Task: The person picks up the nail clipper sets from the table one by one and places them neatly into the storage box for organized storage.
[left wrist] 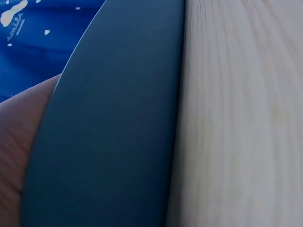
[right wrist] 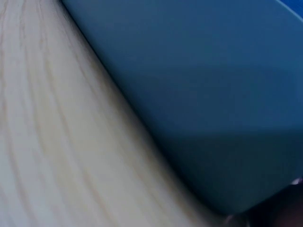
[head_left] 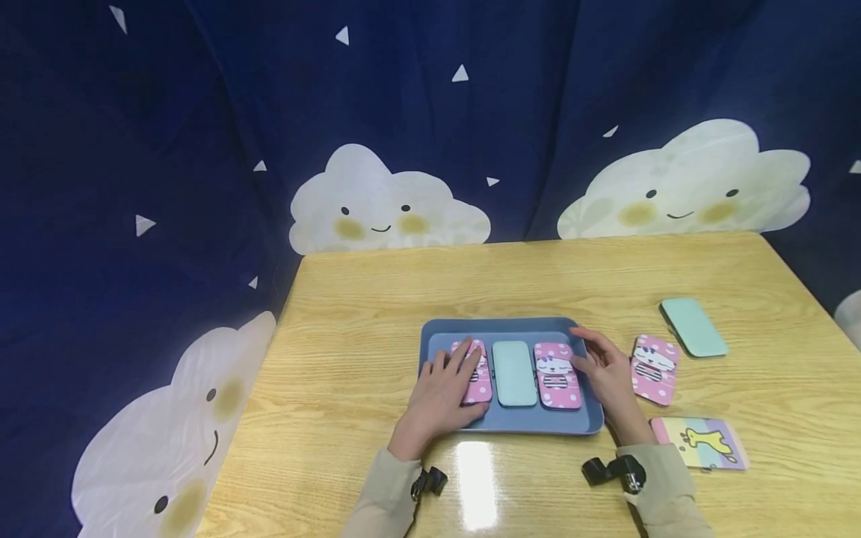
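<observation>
A blue rectangular tray (head_left: 511, 427) holds three small flat cases in a row. At its left end is a pink case with white dots (head_left: 479, 388), partly covered by my left hand (head_left: 440, 392). My left fingers lie extended across that case, with the thumb near its lower edge. In the middle lies a mint-green case (head_left: 514, 373). Beside it is a pink case with a cartoon cat (head_left: 558, 377). My right hand (head_left: 608, 377) is at the tray's right rim, its thumb by this case and its fingers loosely extended near the far corner.
Right of the tray on the wooden table (head_left: 356, 336) lie another pink cat case (head_left: 655, 370), a mint-green case (head_left: 695, 327) and a pastel-striped giraffe case (head_left: 702, 443). A dark blue cloud-print curtain (head_left: 417, 90) hangs behind the table. Both wrist views mostly show the tray's outer wall (left wrist: 109, 118).
</observation>
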Demonstrator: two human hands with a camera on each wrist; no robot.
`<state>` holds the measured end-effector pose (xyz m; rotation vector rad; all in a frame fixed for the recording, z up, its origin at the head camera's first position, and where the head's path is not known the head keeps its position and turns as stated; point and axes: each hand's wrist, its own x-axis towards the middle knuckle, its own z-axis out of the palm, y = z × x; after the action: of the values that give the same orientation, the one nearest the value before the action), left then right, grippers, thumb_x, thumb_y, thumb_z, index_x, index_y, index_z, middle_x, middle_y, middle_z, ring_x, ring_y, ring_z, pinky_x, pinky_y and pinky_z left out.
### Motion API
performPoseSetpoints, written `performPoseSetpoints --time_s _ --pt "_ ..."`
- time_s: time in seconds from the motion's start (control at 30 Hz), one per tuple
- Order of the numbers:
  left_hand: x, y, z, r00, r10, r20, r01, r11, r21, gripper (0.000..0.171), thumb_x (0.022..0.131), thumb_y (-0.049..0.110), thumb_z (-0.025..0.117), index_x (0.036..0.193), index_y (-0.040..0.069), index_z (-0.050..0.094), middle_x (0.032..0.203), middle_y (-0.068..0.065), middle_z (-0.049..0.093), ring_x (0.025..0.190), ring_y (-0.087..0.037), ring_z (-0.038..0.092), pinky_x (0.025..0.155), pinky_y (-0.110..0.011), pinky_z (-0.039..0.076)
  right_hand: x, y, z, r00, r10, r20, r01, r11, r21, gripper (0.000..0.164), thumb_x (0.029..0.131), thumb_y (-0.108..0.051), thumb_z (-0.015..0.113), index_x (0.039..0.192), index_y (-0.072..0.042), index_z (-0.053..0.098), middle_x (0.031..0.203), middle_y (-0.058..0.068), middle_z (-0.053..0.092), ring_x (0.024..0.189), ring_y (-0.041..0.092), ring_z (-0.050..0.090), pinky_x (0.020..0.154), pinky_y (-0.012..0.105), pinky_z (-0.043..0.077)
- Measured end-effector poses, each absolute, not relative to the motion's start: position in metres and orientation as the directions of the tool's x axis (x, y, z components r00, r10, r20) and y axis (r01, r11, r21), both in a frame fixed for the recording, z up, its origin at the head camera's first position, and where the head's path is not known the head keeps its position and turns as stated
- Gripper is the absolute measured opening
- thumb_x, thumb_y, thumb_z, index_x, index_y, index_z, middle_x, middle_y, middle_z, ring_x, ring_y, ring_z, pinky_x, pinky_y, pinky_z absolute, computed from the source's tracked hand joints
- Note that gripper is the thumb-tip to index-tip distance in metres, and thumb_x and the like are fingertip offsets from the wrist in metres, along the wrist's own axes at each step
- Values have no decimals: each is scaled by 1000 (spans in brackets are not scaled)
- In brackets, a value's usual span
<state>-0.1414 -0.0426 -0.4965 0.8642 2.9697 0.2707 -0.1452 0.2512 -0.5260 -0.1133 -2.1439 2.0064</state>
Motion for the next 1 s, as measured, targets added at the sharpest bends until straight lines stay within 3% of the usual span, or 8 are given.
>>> performPoseSetpoints --time_s 0.2,0.4,0.5,0.6,0.7,0.87,1.0 --pt "-139 -44 -500 -860 491 138 509 807 300 79 83 59 65 149 19 45 156 -6 34 128 -30 35 96 -45 41 -145 252 -527 -975 207 86 -75 62 -995 41 90 13 57 131 9 56 136 11 57 134 11 44 106 14 35" --pt "-138 -49 -503 -814 312 490 549 688 474 46 85 28 68 125 5 62 145 -17 46 135 -44 30 109 -59 26 -145 252 -527 -975 213 59 -36 110 -993 40 92 8 58 132 4 58 141 12 54 136 12 42 106 13 34" --pt "-139 -49 -504 -803 166 572 514 677 526 45 83 18 66 125 0 61 146 -22 44 136 -48 29 109 -61 24 -146 252 -526 -975 217 53 -31 104 -994 39 92 8 57 131 4 58 139 10 56 135 11 43 105 13 35" --pt "-138 -48 -503 -856 31 517 388 698 602 59 83 18 65 136 -3 52 152 -25 35 139 -46 27 111 -61 26 -147 252 -526 -976 214 49 -29 99 -995 39 93 7 57 132 3 58 137 6 58 132 8 45 103 13 36" --pt "-138 -47 -502 -930 -53 365 236 674 700 73 85 21 64 148 -5 37 155 -28 27 143 -43 25 113 -58 28 -147 252 -525 -978 206 45 -27 90 -996 40 93 7 57 132 3 58 137 4 58 132 7 45 103 12 37" --pt "-142 -52 -499 -986 -35 165 113 589 800 75 90 23 61 150 -9 29 152 -29 34 141 -41 33 114 -52 30 -146 252 -525 -979 198 48 -29 98 -995 40 93 7 56 133 3 57 138 7 57 133 9 44 103 12 36" --pt "-148 -59 -499 -999 -26 38 24 416 909 71 93 23 59 153 0 30 154 -23 35 143 -37 32 116 -49 26 -146 252 -525 -977 207 55 -27 134 -991 40 93 7 56 133 3 58 139 9 56 134 10 44 104 13 36"
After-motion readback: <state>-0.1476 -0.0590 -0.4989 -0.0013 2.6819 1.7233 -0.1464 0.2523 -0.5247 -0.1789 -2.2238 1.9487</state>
